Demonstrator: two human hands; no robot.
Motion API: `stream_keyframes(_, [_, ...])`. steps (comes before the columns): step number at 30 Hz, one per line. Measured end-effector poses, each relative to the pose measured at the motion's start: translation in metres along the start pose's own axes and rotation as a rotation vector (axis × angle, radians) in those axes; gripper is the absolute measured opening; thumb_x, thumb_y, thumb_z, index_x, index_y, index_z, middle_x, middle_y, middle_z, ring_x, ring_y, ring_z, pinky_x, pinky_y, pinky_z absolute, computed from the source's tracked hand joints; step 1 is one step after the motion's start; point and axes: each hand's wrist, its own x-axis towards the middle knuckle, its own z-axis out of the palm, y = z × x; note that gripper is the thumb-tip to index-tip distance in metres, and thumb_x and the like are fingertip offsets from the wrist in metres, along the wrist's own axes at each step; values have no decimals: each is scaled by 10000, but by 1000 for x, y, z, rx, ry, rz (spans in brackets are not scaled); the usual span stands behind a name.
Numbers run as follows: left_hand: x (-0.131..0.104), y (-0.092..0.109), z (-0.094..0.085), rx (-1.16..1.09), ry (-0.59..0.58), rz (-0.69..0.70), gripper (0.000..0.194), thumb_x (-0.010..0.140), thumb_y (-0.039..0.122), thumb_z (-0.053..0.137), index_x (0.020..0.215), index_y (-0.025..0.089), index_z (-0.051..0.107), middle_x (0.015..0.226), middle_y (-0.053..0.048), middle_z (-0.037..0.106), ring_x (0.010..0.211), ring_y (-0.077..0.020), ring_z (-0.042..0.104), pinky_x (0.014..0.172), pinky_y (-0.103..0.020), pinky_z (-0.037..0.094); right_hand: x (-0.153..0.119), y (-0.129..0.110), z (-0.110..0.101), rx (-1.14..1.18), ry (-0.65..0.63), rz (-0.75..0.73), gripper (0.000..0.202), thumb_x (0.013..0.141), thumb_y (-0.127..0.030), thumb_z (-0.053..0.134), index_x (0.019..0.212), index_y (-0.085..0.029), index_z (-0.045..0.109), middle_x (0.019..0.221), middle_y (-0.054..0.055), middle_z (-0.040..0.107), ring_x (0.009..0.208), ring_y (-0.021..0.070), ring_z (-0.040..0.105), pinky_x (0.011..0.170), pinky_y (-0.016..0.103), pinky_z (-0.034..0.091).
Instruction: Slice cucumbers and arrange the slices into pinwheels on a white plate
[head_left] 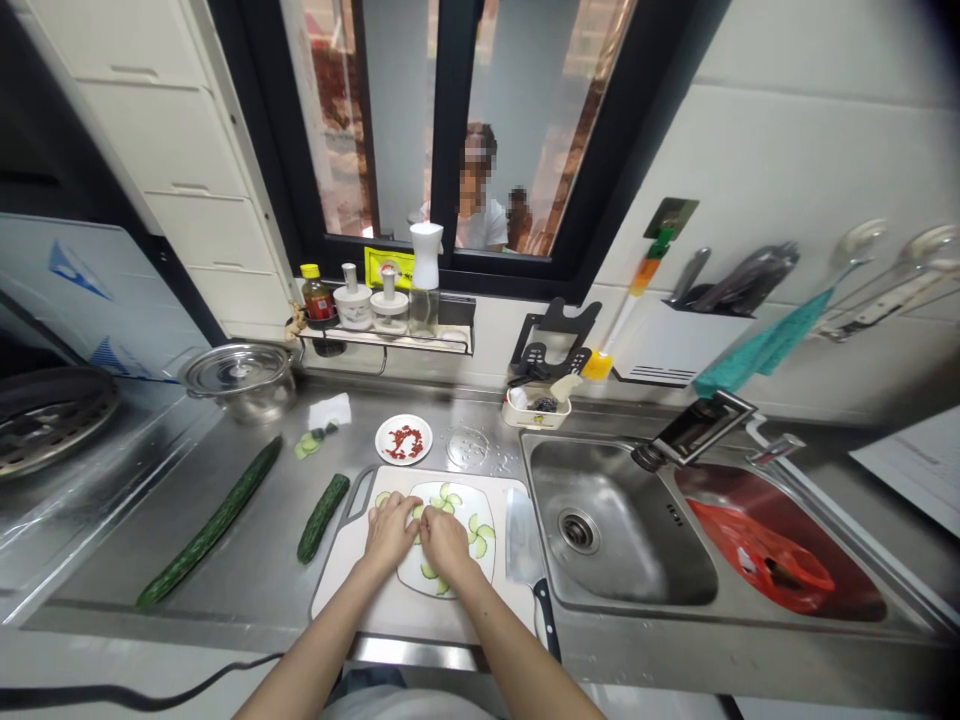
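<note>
A white, rounded-square plate (459,580) rests on the pale cutting board (375,615). Thin green-edged cucumber slices (478,538) lie on it, arranged in small fan-like groups. Over the plate's left side, my left hand (391,530) has its fingers bent together around a slice at the rim. Close beside it, my right hand (444,542) is closed in a pinch on a cucumber slice, mostly hidden by the fingers. Another slice shows on the board past my left hand. A cleaver (519,535) with a black handle lies along the board's right edge.
Left of the board lie a cut cucumber (322,518) and a long whole cucumber (214,525). Behind it stands a small plate (384,424) of chopped red pieces. A lidded steel pot (259,390) is at back left. The double sink (622,590) adjoins on the right.
</note>
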Motion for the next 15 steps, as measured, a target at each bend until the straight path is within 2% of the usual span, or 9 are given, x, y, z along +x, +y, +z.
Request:
stream_keyframes(6, [-2,-10,-2,-85,105,21,334,828,200,526,1135,265,641,1070,-60,621,1083,-221,535,954,-355,351,-4,4,-4,34,29,-2,242,898,-183,430,1018,-203,639,1010,61,695,941,189,624,719,255,381])
stream_keyframes(11, [0,-21,-7,-171,234,-42,311,842,164,487,1085,233,669,1042,-66,640,1011,-211,574,924,-347,400,-7,5,-1,22,15,-48,292,879,-169,444,1077,-231,649,1051,57,683,975,185,607,730,247,384])
stream_keyframes(15, [-1,-25,-12,-174,225,-1,287,832,191,534,1059,255,697,1007,-55,643,990,-216,573,907,-349,412,-8,4,4,-22,-13,-59,275,888,-204,445,1061,-232,657,1025,66,672,934,194,610,709,253,384])
